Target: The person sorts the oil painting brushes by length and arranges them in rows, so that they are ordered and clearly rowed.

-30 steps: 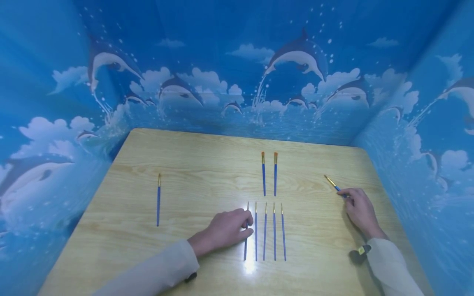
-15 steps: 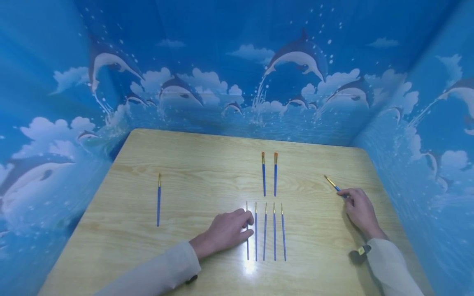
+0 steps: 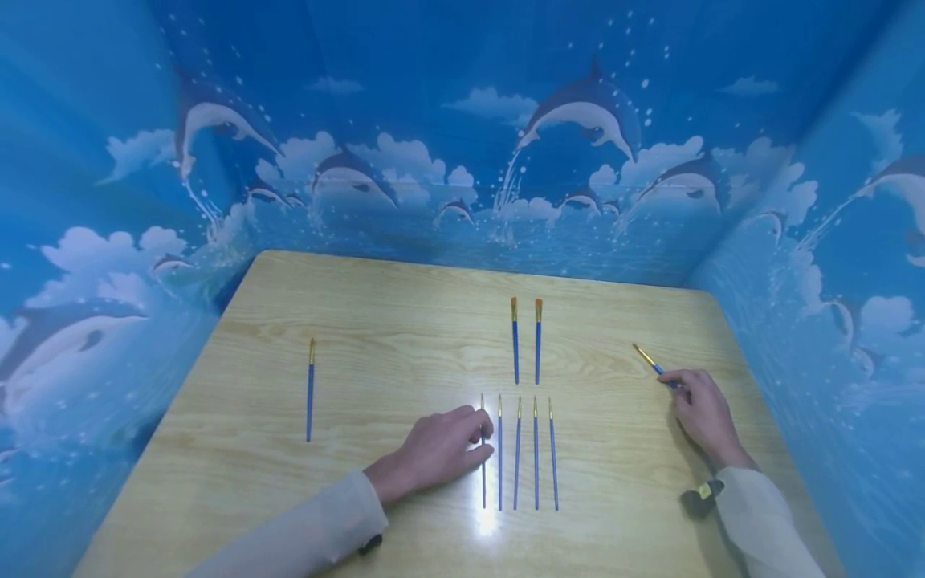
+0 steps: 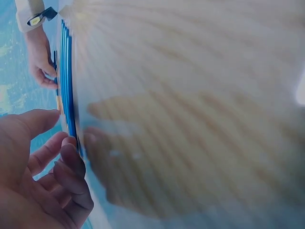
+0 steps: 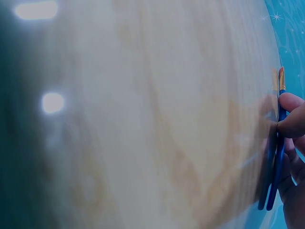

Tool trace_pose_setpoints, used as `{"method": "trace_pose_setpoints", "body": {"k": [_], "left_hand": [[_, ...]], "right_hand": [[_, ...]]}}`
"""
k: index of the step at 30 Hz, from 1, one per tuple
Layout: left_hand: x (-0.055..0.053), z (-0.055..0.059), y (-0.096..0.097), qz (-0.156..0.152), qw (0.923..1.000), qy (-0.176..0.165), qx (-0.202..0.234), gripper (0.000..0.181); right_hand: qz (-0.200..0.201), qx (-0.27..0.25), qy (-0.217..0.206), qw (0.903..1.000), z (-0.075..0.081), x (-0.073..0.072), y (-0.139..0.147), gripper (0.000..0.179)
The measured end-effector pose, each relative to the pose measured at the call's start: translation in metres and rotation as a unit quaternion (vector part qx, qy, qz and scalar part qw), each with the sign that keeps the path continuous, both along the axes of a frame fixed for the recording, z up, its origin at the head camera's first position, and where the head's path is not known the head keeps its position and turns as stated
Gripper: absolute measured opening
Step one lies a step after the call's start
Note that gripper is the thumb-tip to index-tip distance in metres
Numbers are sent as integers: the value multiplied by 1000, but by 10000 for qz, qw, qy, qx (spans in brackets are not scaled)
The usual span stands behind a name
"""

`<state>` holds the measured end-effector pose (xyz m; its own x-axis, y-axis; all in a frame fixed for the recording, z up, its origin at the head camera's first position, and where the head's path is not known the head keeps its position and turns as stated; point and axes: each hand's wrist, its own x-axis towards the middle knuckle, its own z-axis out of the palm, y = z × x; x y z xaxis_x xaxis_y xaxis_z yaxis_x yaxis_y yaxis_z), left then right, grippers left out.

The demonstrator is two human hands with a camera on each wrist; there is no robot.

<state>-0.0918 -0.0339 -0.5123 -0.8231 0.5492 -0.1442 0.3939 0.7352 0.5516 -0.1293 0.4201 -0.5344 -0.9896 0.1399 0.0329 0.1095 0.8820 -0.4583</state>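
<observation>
Thin paintbrushes with blue handles (image 3: 516,466) lie side by side in a row, tips pointing to the far edge. Over the leftmost thin paintbrush (image 3: 483,486) lies my left hand (image 3: 441,445), its fingertips at the handle and covering part of it. In the left wrist view the thumb (image 4: 45,121) stands apart from the loosely bent fingers. At the right, my right hand (image 3: 704,413) pinches a paintbrush (image 3: 648,356) between thumb and fingers. That paintbrush (image 5: 276,176) slants with its tip toward the far left; the right wrist view shows it low over the tabletop.
Behind the row, two flat orange-tipped paintbrushes (image 3: 515,349) lie parallel. A single paintbrush (image 3: 309,401) lies at the left of the wooden table (image 3: 376,313). Blue dolphin-print sheets (image 3: 433,160) hang around the table's back and sides.
Under my left hand, the leftmost thin paintbrush has turned straighter, its near end shifting right to line up with the row. My right hand and its paintbrush have stayed put.
</observation>
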Motion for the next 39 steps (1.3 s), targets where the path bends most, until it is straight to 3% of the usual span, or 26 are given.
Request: {"method": "trace_pose_setpoints", "body": {"k": [6, 9, 15, 23, 32, 39], "left_hand": [[-12, 2, -18, 419, 9988, -145, 213, 26], [-20, 5, -34, 658, 9978, 24, 113, 25], [-40, 16, -76, 1123, 9927, 413, -155, 23], [-64, 27, -133, 1626, 9846, 534, -353, 30], [-75, 31, -185, 1996, 9761, 548, -665, 34], [-74, 24, -212, 2012, 9748, 542, -795, 36]], "right_hand": [[-17, 20, -71, 10000, -1, 0, 2, 36], [30, 1, -28, 10000, -1, -1, 3, 36], [89, -26, -8, 10000, 1, -1, 3, 35], [126, -41, 42, 9999, 1, 0, 4, 35], [17, 4, -44, 10000, -1, -1, 3, 35], [95, -6, 39, 9999, -1, 0, 4, 35]]}}
